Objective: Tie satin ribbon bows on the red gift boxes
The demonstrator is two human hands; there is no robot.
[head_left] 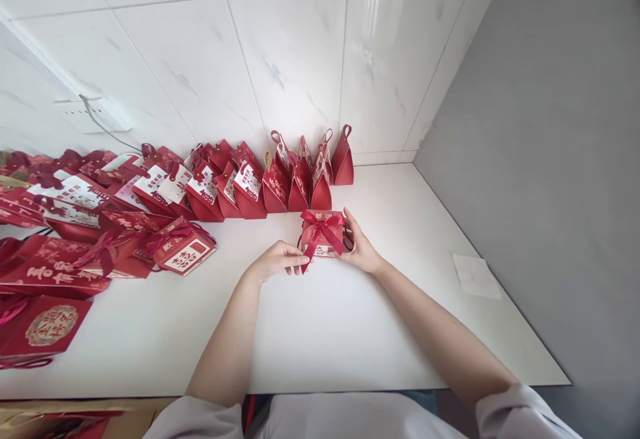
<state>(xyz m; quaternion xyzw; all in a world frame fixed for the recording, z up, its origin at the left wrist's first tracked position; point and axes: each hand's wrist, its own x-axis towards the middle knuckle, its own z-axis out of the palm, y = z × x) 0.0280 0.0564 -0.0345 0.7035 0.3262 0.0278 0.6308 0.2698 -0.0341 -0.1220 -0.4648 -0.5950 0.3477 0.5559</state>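
A small red gift box point(324, 220) with a dark red ribbon bow point(323, 227) tied on its front stands on the white table point(320, 332), just in front of a row of red boxes. My left hand point(283, 259) is at the box's lower left, its thumb and fingers pinching the left tail of the bow. On the other side, my right hand point(360, 249) grips the box's right side, the thumb near the top corner and the fingers partly hidden behind the box.
Several red triangular boxes point(250, 185) line the tiled wall point(300, 59). More boxes with ribbons point(185, 247) lie at the left. A white paper point(477, 275) lies at the right, near a grey panel point(550, 159). A socket point(95, 115) is on the wall.
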